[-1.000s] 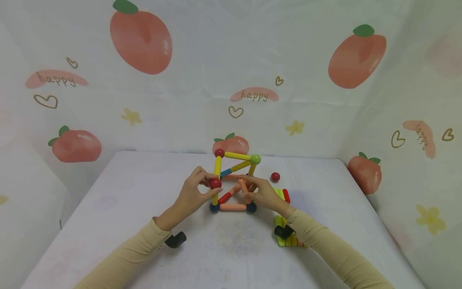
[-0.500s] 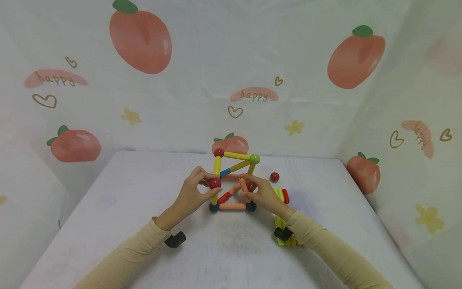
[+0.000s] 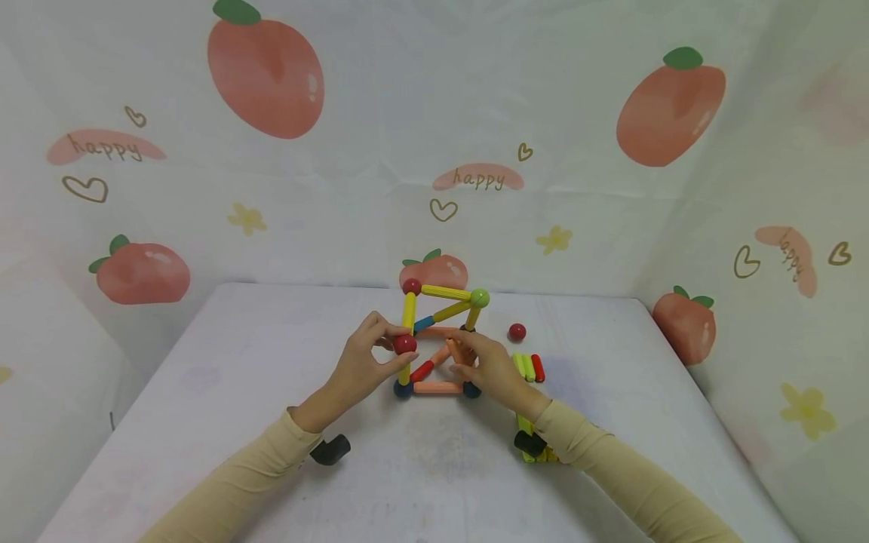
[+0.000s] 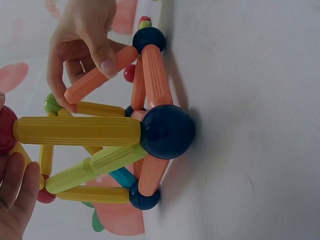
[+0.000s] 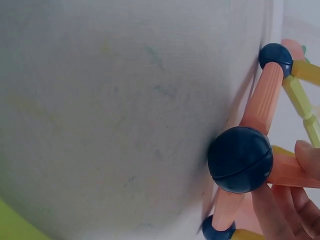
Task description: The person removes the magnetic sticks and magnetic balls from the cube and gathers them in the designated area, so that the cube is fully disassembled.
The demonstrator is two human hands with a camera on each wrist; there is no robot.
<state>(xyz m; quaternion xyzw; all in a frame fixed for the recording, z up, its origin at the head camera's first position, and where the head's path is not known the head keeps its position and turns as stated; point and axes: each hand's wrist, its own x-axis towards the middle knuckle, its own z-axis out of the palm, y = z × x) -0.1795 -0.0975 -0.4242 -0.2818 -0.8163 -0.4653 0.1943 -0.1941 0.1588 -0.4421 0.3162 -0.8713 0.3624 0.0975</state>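
A box-like frame of magnetic rods and balls stands on the table. My left hand (image 3: 360,362) pinches the red ball (image 3: 405,345) atop the frame's front-left upright, a yellow rod (image 4: 77,131) rising from a dark blue ball (image 4: 167,131). My right hand (image 3: 498,371) pinches a salmon-coloured rod (image 4: 100,76). That rod leans, with its lower end at the front-right dark blue ball (image 5: 240,159) and its upper end free. Salmon rods (image 3: 437,388) join the bottom corners. At the back top, a yellow rod (image 3: 444,292) links a red ball (image 3: 411,286) and a green ball (image 3: 480,299).
A loose red ball (image 3: 517,332) lies right of the frame. Two lime rods (image 3: 524,367) and a red rod (image 3: 538,368) lie behind the right wrist. More rods (image 3: 526,424) lie partly hidden under the right forearm and its black wrist camera (image 3: 529,443).
My right hand has shifted slightly left and down, and the salmon rod's tilt has changed a little with it. My left hand stays on the red ball.
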